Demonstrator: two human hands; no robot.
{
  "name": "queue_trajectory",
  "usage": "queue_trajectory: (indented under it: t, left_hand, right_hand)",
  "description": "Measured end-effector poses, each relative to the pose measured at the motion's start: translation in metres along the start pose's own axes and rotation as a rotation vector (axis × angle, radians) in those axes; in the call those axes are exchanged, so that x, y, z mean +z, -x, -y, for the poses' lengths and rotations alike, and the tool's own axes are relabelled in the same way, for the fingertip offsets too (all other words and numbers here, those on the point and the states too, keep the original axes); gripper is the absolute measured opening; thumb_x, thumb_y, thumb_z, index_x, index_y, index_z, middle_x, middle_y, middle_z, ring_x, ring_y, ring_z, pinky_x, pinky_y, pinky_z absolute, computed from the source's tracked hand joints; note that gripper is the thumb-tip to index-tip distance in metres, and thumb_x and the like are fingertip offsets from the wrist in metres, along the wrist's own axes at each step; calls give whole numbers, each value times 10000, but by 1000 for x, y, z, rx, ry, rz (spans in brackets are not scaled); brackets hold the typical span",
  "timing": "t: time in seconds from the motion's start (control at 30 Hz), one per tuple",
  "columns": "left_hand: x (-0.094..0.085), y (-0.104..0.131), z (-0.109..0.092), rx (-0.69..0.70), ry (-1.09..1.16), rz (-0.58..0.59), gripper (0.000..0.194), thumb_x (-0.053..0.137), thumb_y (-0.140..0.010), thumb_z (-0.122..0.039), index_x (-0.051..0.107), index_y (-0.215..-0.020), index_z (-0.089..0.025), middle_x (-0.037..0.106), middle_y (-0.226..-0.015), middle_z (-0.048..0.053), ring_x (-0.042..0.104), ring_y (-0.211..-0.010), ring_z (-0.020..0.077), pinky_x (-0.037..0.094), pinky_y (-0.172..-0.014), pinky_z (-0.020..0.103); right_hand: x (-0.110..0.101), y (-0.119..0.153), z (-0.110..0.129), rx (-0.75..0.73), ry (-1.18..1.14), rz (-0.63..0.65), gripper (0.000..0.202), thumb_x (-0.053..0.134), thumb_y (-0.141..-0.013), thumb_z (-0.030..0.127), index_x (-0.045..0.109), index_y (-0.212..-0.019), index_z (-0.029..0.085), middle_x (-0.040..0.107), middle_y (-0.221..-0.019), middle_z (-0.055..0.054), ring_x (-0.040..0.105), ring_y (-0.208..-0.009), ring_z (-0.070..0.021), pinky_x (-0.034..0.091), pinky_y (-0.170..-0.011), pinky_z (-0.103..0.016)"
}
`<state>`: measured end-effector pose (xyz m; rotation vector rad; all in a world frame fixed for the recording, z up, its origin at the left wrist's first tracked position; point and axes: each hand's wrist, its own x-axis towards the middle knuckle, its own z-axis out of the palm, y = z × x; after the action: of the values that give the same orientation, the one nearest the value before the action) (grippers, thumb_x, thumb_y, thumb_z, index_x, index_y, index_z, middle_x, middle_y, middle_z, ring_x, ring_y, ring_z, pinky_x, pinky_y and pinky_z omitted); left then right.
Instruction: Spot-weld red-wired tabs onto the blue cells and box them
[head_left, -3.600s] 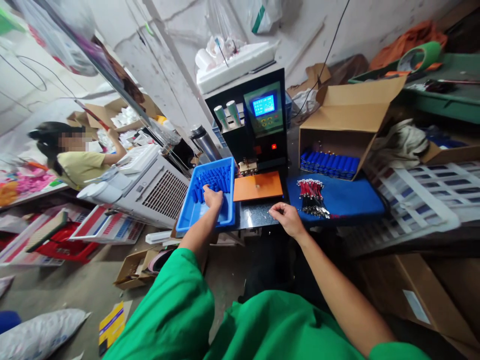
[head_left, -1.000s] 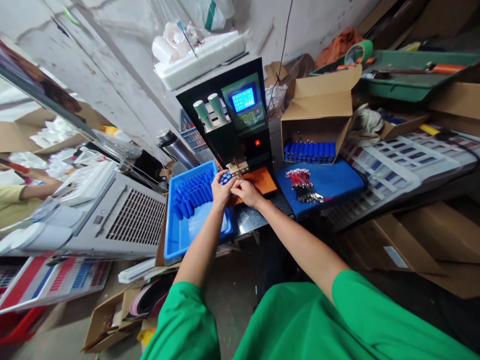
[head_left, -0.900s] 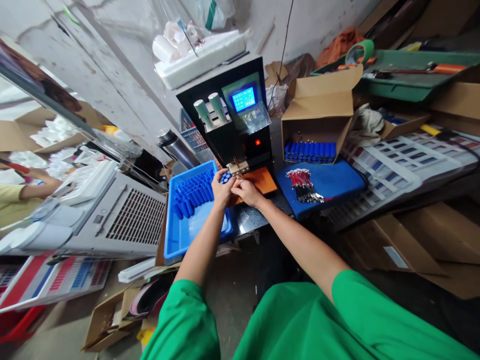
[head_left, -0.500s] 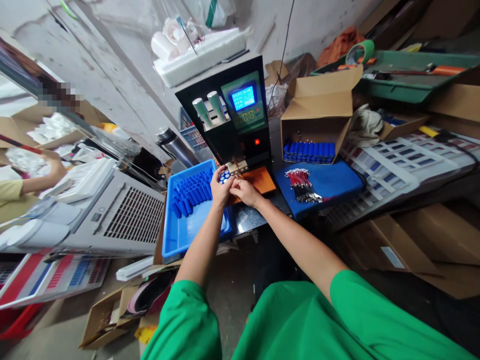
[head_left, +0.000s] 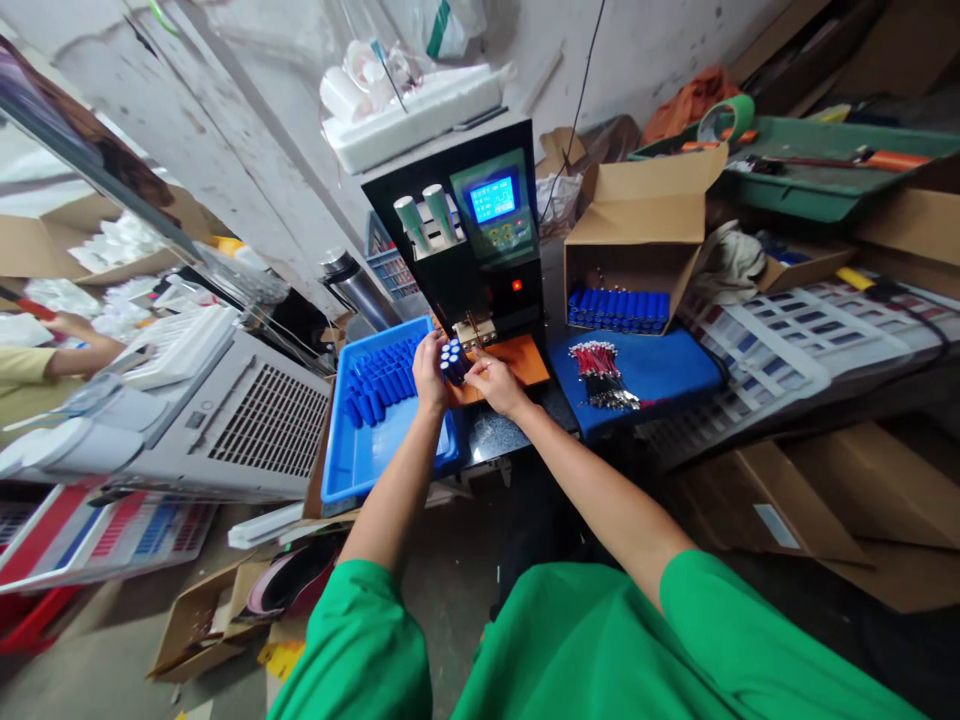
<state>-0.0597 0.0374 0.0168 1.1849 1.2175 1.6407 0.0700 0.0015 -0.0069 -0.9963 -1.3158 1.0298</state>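
A small cluster of blue battery cells (head_left: 454, 362) with pale round ends is gripped by my left hand (head_left: 430, 374), whose fingers wrap around its left side. On the cluster's lower right, the fingertips of my right hand (head_left: 495, 386) pinch its edge; what lies between them is too small to make out. Just behind my hands stands a black spot welder (head_left: 491, 290) with a lit blue screen. Its metal electrodes (head_left: 474, 328) point down above an orange board (head_left: 521, 360). Left of my hands, a blue tray (head_left: 349, 465) holds several rows of blue cells.
Red and black wire leads (head_left: 596, 372) lie on a blue surface (head_left: 660, 370) at the right. Behind them an open cardboard box (head_left: 637, 215) holds more blue cells. A steel flask (head_left: 360, 290) stands behind the tray. Another person's arm (head_left: 82, 345) shows at far left.
The cell cluster has tilted so more of its ends and sides show, and my hands have moved slightly apart around it. The view has shifted a little.
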Motion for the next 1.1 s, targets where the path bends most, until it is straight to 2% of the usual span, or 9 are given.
queue_trajectory:
  t: [0.07,0.13,0.27,0.4,0.5,0.63,0.77,0.93,1.1]
  left_hand:
    - [-9,9,-5,-17,-60,-99,490,504,-913,-614,660,-1086,-183,708,-1090,116,679,-1052,226,546,-881,340]
    - [-17,23,-10,31,-234,-155,423,514,-920,-558,657,-1061,-185,698,-1072,96,664,-1013,203,532,-857,319]
    - [-21,47,-14,98,-628,-85,326,710,-777,-397,617,-1004,-183,655,-946,36,609,-860,168,497,-837,307]
    - [-11,50,-12,66,-796,-76,236,706,-751,-299,565,-900,-183,616,-889,22,557,-760,151,458,-769,298]
    - [-8,54,-15,45,-797,-72,136,644,-791,-266,540,-837,-191,594,-787,-6,522,-669,134,419,-686,273]
    - [-5,72,-24,77,-761,-30,105,629,-775,-234,552,-837,-198,566,-691,-38,518,-627,124,388,-623,246]
    - [14,82,-24,99,-689,84,151,619,-763,-204,596,-912,-193,567,-676,-45,526,-608,115,400,-614,235]
    - [41,68,-9,131,-628,163,115,576,-823,-211,610,-929,-185,628,-748,-9,571,-643,128,447,-648,250]
    - [46,59,3,127,-550,180,164,573,-862,-223,632,-1007,-174,705,-921,45,640,-762,160,509,-749,286]
  right_hand:
    - [-4,3,-3,15,-8,-26,115,655,-772,268,599,-690,210,715,-1110,-108,596,-1237,-278,422,-1086,-433]
    - [-11,8,-6,30,-23,-49,133,655,-761,295,597,-679,207,717,-1092,-99,618,-1200,-279,452,-1059,-424]
    - [-24,18,-6,54,-107,-59,166,662,-728,352,609,-682,202,678,-1243,-130,625,-1223,-294,459,-1073,-430]
    - [-33,26,-2,101,-200,-57,225,690,-704,404,587,-684,204,663,-1285,-154,676,-1149,-297,510,-1024,-426]
    - [-42,28,2,117,-218,-99,253,706,-703,428,593,-707,202,696,-1219,-164,701,-1089,-292,530,-994,-431]
    - [-56,24,4,103,-165,-162,270,703,-731,453,633,-749,192,749,-1005,-129,718,-940,-255,563,-909,-414]
    - [-67,14,4,161,-212,-196,304,718,-722,475,621,-763,189,709,-754,-61,707,-761,-218,584,-752,-364]
    - [-69,4,7,190,-260,-200,307,733,-715,465,603,-761,191,681,-714,-29,710,-733,-199,583,-719,-333]
    - [-59,-11,9,210,-277,-172,230,713,-733,396,609,-742,191,693,-728,-28,691,-704,-183,576,-711,-328]
